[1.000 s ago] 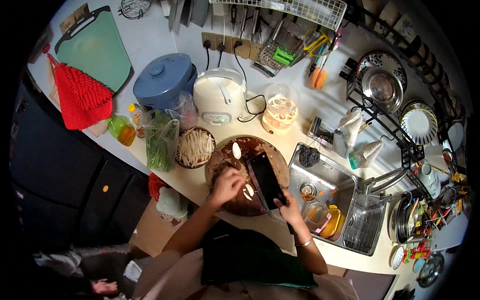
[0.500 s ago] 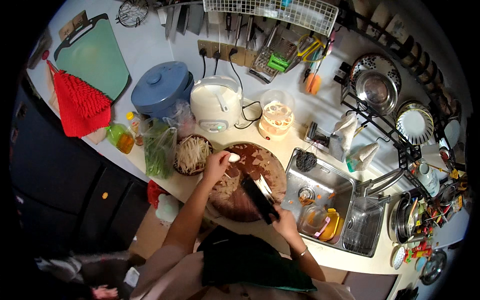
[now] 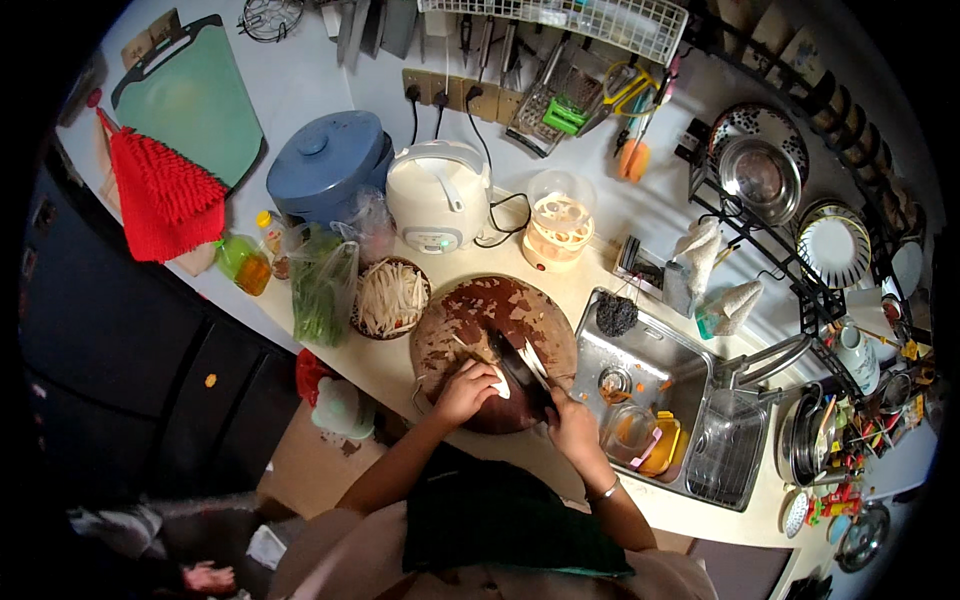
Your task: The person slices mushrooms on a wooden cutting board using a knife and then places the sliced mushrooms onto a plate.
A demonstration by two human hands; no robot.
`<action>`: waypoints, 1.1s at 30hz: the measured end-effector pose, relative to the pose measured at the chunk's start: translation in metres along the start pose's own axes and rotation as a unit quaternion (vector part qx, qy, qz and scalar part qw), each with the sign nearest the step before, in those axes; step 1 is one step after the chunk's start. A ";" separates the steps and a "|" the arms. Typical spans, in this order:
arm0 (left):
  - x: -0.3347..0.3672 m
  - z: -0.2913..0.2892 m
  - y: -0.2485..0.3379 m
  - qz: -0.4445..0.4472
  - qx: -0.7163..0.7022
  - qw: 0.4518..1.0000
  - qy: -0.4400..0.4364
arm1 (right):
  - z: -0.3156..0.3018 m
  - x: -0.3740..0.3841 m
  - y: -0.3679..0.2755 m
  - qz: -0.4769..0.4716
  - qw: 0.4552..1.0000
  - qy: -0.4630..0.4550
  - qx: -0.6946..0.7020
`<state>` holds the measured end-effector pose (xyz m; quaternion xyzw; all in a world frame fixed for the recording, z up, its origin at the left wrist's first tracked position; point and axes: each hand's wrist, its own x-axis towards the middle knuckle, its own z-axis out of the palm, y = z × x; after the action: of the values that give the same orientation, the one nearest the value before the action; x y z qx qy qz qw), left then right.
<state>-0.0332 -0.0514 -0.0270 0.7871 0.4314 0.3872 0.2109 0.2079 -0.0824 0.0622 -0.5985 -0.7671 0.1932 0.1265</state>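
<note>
A round brown chopping board with a worn, patchy surface lies on the counter in front of me. My left hand is closed around a small white vegetable piece at the board's near side. In my right hand is a dark-bladed kitchen knife, its blade slanting across the board just right of that piece. Thin white strips lie along the blade's right side. To the left of the board, a bowl holds a heap of pale cut strips.
A steel sink with a yellow container adjoins the board on the right. Behind stand a white rice cooker and an egg steamer. Bagged greens and oil bottles sit at the left.
My left hand has come from the board's far left toward me with the white piece, now beside the knife. The knife has shifted slightly and stands closer to that piece.
</note>
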 end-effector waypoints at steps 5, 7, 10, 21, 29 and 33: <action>0.000 0.000 -0.005 -0.001 -0.002 1.000 0.001 | -0.002 -0.009 -0.017 0.016 0.998 -0.043 -0.053; 0.001 -0.002 -0.006 -0.002 -0.008 1.000 -0.002 | -0.002 -0.010 -0.019 0.019 0.996 -0.059 -0.066; 0.001 -0.003 -0.003 0.016 0.014 1.000 0.006 | -0.002 -0.010 -0.023 0.026 0.995 -0.067 -0.067; 0.002 -0.005 -0.003 -0.018 -0.018 1.000 0.008 | -0.012 -0.001 -0.040 0.027 0.991 -0.112 -0.072; -0.003 -0.003 -0.010 -0.040 -0.044 0.998 0.027 | 0.008 0.014 -0.033 0.038 0.994 -0.086 -0.058; -0.008 0.001 -0.011 -0.054 -0.041 0.997 0.040 | -0.007 0.005 -0.047 0.014 0.994 -0.084 -0.062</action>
<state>-0.0407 -0.0526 -0.0381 0.7376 0.4649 0.4234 0.2460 0.1690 -0.0861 0.0892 -0.5975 -0.7770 0.1969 0.0219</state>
